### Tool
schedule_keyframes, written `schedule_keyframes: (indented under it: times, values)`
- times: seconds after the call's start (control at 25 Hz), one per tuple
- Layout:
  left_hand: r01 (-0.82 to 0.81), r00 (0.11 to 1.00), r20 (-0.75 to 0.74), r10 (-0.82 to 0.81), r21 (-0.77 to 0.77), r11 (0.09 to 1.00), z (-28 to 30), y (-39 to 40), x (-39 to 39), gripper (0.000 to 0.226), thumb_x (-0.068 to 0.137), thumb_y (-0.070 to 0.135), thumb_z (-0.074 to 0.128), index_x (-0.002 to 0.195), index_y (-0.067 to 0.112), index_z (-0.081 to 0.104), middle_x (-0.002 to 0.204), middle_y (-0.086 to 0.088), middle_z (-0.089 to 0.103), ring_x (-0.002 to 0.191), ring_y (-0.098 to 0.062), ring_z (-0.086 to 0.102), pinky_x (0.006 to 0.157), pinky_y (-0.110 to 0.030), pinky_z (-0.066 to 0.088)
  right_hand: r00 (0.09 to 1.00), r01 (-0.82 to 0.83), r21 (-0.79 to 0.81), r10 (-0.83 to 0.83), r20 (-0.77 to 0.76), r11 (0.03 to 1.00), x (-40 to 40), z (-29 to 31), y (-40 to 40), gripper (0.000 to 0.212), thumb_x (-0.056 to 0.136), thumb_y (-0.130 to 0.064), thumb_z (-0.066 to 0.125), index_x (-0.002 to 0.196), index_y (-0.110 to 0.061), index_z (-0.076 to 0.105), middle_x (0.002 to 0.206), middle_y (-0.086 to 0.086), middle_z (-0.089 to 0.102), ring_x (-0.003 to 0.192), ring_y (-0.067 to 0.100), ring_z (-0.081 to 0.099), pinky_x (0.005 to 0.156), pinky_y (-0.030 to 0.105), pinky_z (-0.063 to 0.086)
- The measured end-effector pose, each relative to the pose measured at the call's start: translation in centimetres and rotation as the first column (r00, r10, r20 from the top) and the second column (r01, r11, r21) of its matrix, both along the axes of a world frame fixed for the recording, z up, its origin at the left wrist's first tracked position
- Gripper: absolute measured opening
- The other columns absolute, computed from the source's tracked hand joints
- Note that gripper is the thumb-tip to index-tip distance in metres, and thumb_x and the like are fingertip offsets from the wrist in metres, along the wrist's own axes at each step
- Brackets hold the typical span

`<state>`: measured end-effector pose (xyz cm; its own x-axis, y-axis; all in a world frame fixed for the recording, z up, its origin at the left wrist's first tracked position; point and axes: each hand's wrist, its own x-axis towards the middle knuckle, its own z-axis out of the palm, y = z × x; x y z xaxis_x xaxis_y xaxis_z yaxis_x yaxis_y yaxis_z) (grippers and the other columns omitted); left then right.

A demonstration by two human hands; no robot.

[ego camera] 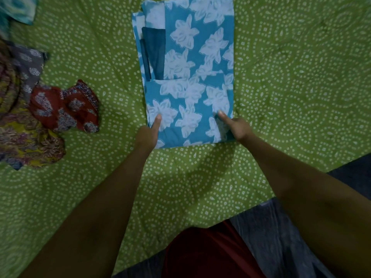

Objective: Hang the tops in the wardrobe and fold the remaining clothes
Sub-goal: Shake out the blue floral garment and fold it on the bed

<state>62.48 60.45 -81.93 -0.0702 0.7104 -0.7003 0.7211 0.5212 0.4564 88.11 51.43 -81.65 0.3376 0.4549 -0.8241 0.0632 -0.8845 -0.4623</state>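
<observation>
Two hands grip the near edge of the blue floral garment [188, 77], which lies folded in a long strip on the green bedspread [281, 77]. Left hand [149, 133] pinches its near-left corner, thumb on top; right hand [234, 127] pinches the near-right corner likewise. Left of the left hand sits a red patterned cloth [66, 106], with a yellow patterned cloth [30, 143] beyond it.

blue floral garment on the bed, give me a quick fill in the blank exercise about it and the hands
1. The blue floral garment lies on a ____ dotted bedspread.
2. The left hand and the right hand each grip the garment's ____ edge.
3. The crumpled red printed cloth lies to the garment's ____.

Missing words: green; near; left
</observation>
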Motion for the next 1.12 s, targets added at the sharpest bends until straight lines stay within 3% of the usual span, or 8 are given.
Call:
schedule_keyframes:
  times: [0.08, 0.16, 0.36, 0.48, 0.68, 0.84, 1.04, 1.12]
  values:
    - [-0.05, 0.988, 0.145, 0.046, 0.027, 0.998, 0.3, -0.8, -1.1, 0.049, 0.088, 0.048, 0.06, 0.108, 0.004, 0.067, 0.11, -0.006, 0.066, 0.103, -0.021, 0.063, 0.081, -0.02, 0.047, 0.993, 0.017, 0.071, -0.025, 0.115, 0.997, -0.9, -0.7, -2.0, 0.052, 0.085, -0.056, 0.061, 0.101, -0.007, 0.07, 0.095, 0.006, 0.068, 0.088, 0.024, 0.065, 0.082, 0.037, 0.053]
    - [-0.086, 0.972, 0.216, 0.088, -0.016, 0.996, 1.2, -1.5, -2.4, 0.043, 0.087, 0.04, 0.066, 0.116, 0.008, 0.064, 0.11, 0.0, 0.063, 0.101, -0.015, 0.061, 0.078, -0.012, 0.047, 0.987, 0.146, 0.122, -0.153, 0.045, 0.982, -2.1, -1.0, -4.3, 0.043, 0.088, -0.043, 0.063, 0.088, 0.0, 0.069, 0.085, 0.009, 0.068, 0.08, 0.023, 0.063, 0.073, 0.039, 0.051]
    - [-0.026, 1.0, -0.007, 0.025, -0.154, 0.988, 2.7, -4.0, -5.4, 0.057, 0.077, 0.06, 0.065, 0.095, 0.006, 0.069, 0.092, -0.005, 0.069, 0.079, -0.019, 0.065, 0.072, -0.028, 0.051, 0.98, 0.131, 0.011, -0.128, -0.15, 0.991, -4.8, 0.3, -8.4, 0.033, 0.081, -0.037, 0.073, 0.097, -0.008, 0.073, 0.097, 0.006, 0.073, 0.089, 0.021, 0.068, 0.089, 0.043, 0.054]
    - [0.007, 0.998, -0.065, -0.008, -0.012, 1.0, 4.0, -2.2, -3.7, 0.054, 0.08, 0.061, 0.061, 0.068, 0.008, 0.063, 0.066, -0.002, 0.06, 0.062, -0.014, 0.055, 0.063, -0.026, 0.04, 0.948, 0.305, 0.12, -0.288, -0.137, 0.945, -4.4, 1.0, -5.2, 0.043, 0.072, -0.046, 0.079, 0.089, -0.008, 0.068, 0.091, 0.003, 0.072, 0.083, 0.017, 0.067, 0.082, 0.041, 0.056]
    - [-0.059, 0.993, 0.119, 0.028, 0.27, 0.961, 3.0, 2.7, -0.1, 0.038, 0.085, 0.043, 0.067, 0.093, 0.007, 0.071, 0.088, -0.004, 0.07, 0.08, -0.016, 0.065, 0.075, -0.03, 0.051, 0.908, 0.417, 0.292, -0.409, -0.089, 0.861, -2.6, 0.5, 1.2, 0.021, 0.085, -0.027, 0.071, 0.074, -0.02, 0.054, 0.078, 0.001, 0.059, 0.075, 0.014, 0.056, 0.074, 0.033, 0.052]
    - [-0.069, 0.961, 0.275, -0.022, 0.315, 0.946, 1.6, 4.5, 0.9, 0.031, 0.085, 0.027, 0.07, 0.101, 0.001, 0.067, 0.097, -0.01, 0.07, 0.084, -0.019, 0.066, 0.078, -0.031, 0.054, 0.888, 0.429, 0.338, -0.459, 0.009, 0.838, -1.6, -0.1, 1.0, 0.024, 0.087, -0.017, 0.069, 0.072, -0.021, 0.051, 0.069, -0.006, 0.05, 0.065, 0.006, 0.048, 0.065, 0.019, 0.045]
    - [0.234, 0.969, -0.011, -0.245, 0.345, 0.909, -0.5, 6.4, 1.0, 0.038, 0.085, 0.037, 0.069, 0.096, 0.002, 0.061, 0.086, -0.011, 0.063, 0.078, -0.023, 0.056, 0.072, -0.04, 0.047, 0.932, 0.177, 0.292, -0.256, 0.258, 0.94, -0.8, -1.8, 1.9, 0.016, 0.087, -0.025, 0.069, 0.089, -0.014, 0.057, 0.084, -0.001, 0.057, 0.077, 0.011, 0.051, 0.061, 0.017, 0.04]
    - [0.478, 0.878, -0.259, -0.402, 0.489, 0.729, 0.3, 6.8, 0.7, 0.036, 0.085, 0.03, 0.069, 0.105, 0.003, 0.056, 0.093, -0.011, 0.057, 0.083, -0.025, 0.053, 0.072, -0.038, 0.043, 0.897, 0.004, 0.306, -0.139, 0.42, 0.952, -0.7, -1.2, 1.4, 0.022, 0.091, -0.021, 0.062, 0.109, -0.011, 0.055, 0.101, 0.003, 0.06, 0.091, 0.016, 0.055, 0.077, 0.025, 0.046]
